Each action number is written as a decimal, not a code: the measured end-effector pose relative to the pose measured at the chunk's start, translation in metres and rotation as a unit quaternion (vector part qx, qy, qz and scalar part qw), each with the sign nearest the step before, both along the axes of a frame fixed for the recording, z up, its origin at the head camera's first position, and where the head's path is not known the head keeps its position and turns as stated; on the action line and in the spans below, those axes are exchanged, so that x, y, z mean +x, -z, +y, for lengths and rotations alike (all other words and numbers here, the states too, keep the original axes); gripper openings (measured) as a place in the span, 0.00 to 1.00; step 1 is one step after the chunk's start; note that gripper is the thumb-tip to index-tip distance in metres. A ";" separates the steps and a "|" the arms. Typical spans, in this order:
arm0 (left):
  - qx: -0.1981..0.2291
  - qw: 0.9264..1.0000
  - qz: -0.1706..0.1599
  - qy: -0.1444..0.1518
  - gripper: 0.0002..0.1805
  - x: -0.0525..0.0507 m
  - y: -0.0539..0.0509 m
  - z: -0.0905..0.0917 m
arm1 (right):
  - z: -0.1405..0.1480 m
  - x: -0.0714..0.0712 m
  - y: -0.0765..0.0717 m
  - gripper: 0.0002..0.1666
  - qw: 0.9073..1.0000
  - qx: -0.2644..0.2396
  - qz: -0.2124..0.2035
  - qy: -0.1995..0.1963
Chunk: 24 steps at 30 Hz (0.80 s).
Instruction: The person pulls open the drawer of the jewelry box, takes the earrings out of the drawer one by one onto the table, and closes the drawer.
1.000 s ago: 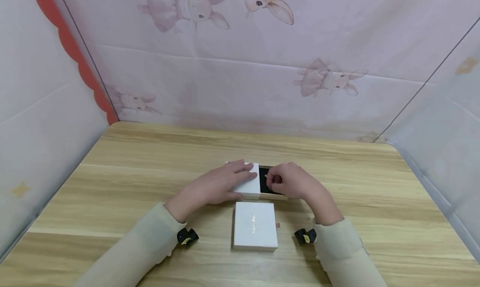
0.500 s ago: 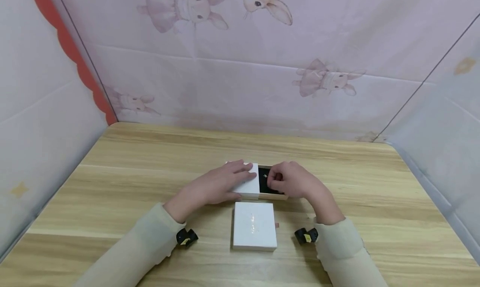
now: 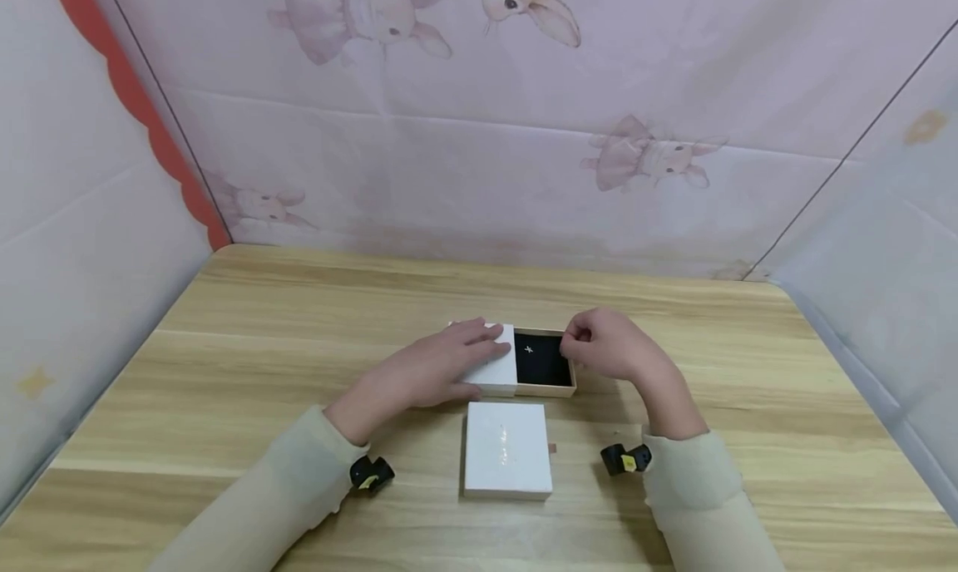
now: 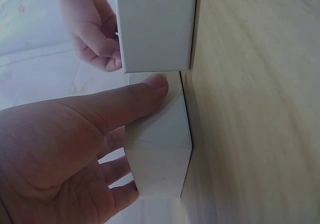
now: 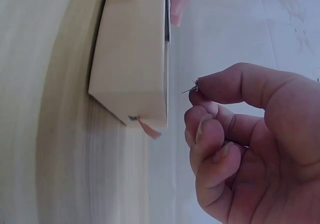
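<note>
Near the table's middle, a white jewelry box (image 3: 500, 378) has its drawer slid out to the right. Black padding (image 3: 545, 364) lines the drawer, and a small star-shaped stud earring (image 3: 528, 350) sits on it. My left hand (image 3: 437, 364) holds the white sleeve, thumb on the near side (image 4: 157, 83) and fingers over the top. Just off the drawer's right end, my right hand (image 3: 609, 343) pinches a tiny stud earring (image 5: 195, 86) between thumb and forefinger, its thin post sticking out. The other fingers are curled.
A second white box (image 3: 509, 451) with gold lettering lies closed nearer to me, a small pink tab (image 3: 553, 448) at its right side. A ribbon pull (image 5: 150, 129) hangs from the drawer's end. Behind the wooden table (image 3: 337, 285) hangs a rabbit-print cloth (image 3: 479, 173).
My right hand has moved from over the black padding to the right and slightly up, past the drawer's end, with a stud earring pinched. The left hand stays on the sleeve.
</note>
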<state>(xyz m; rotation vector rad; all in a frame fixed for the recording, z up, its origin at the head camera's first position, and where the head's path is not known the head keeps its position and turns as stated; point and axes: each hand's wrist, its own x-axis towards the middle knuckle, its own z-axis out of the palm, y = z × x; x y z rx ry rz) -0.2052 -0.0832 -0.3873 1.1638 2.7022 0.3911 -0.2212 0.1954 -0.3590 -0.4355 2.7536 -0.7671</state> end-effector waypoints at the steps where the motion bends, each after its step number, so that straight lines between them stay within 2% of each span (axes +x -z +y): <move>1: -0.001 1.000 -0.002 -0.002 0.37 0.000 0.000 0.000 | 0.002 0.000 0.000 0.10 1.000 -0.001 0.000 0.002; 14: 0.005 1.000 -0.003 0.002 0.37 0.001 -0.002 0.000 | 0.022 -0.005 -0.002 0.10 1.000 0.009 -0.010 0.027; 24: 0.010 1.000 -0.007 0.001 0.37 0.001 -0.001 0.000 | 0.031 -0.009 0.002 0.12 0.999 0.015 -0.019 0.039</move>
